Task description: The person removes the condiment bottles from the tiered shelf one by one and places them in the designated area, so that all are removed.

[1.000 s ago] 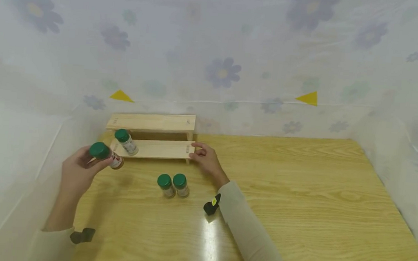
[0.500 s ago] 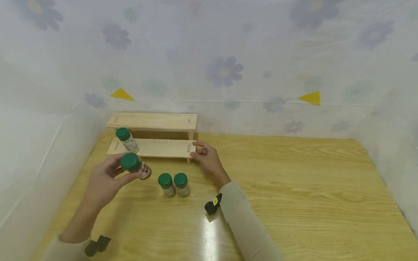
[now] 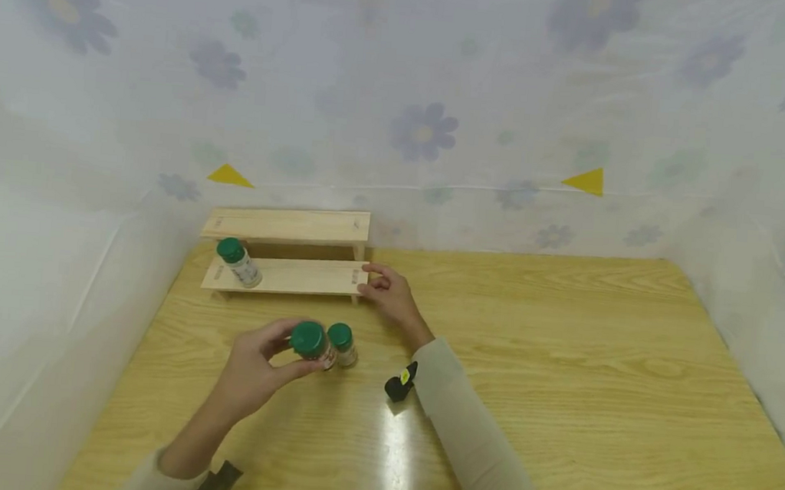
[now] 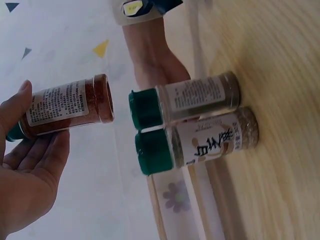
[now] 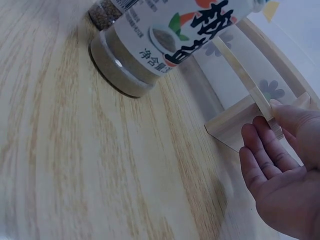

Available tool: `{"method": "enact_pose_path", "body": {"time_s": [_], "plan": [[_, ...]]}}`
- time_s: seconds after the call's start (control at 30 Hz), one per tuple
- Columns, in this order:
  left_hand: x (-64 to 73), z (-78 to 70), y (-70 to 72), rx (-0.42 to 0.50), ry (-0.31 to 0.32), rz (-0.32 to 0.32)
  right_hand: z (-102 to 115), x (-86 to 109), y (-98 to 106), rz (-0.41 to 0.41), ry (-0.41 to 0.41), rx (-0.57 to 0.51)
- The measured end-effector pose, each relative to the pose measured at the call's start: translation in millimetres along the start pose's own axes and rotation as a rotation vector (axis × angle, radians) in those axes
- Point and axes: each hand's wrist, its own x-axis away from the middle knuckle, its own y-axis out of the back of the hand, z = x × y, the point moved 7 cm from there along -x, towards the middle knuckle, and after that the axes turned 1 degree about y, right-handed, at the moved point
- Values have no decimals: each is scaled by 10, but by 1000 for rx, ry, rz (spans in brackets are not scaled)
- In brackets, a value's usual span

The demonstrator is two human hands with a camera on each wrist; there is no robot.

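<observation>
My left hand (image 3: 251,372) grips a green-capped spice jar (image 4: 62,107) with red-brown contents, raised above the table. Two more spice jars stand side by side on the table in the left wrist view, one greyish-brown (image 4: 202,97) and one with coarse grains (image 4: 212,142). From the head camera the held jar covers one of them, and the other (image 3: 342,346) shows beside it. With thumb above and fingers below, my right hand (image 3: 391,302) pinches the right end of a two-step wooden rack's lower board (image 3: 300,276). A pale spice jar (image 3: 242,265) stands on that board's left part.
The rack's upper board (image 3: 290,225) lies behind the lower one, close to the flowered curtain (image 3: 478,206). Curtain sides also border the wooden table (image 3: 562,381) at left and right. Yellow triangles (image 3: 584,181) mark the back curtain.
My left hand has carried the red-brown spice jar rightward from the rack's left end to over the two standing jars. My right hand keeps its hold on the board.
</observation>
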Motion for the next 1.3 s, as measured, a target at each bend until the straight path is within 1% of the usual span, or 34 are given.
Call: {"method": "enact_pose_path", "body": {"time_s": [0.13,0.27,0.4,0.53,0.63,0.67,0.73,0.9,0.97,1.2,1.3], "plan": [[58,86,-216,18,71,48,-6,2,0,3,-1,-3],[127,191,-401,30,120,75,-3,9,-4,4,-1,0],[196,305,-515,13,153,86,-7,0,-13,2,5,-2],[237,423,-588,12,186,116,-16,-8,-20,3,-3,-1],[246,506,-609,13,198,126,-17,-2,-13,1,-7,6],[248,539,-608,10,206,120,-15,0,-10,1,-1,5],[251,603,-598,9,221,106,75,44,-2,21,-3,5],[263,741,-551,20,271,61,85,52,2,21,2,-4],[274,779,-533,24,287,42,-1,11,-5,2,11,-4],[285,852,-529,13,291,-4,-7,8,-8,-9,-6,10],[284,876,-524,16,307,-25,-5,11,-18,-7,-15,13]]}}
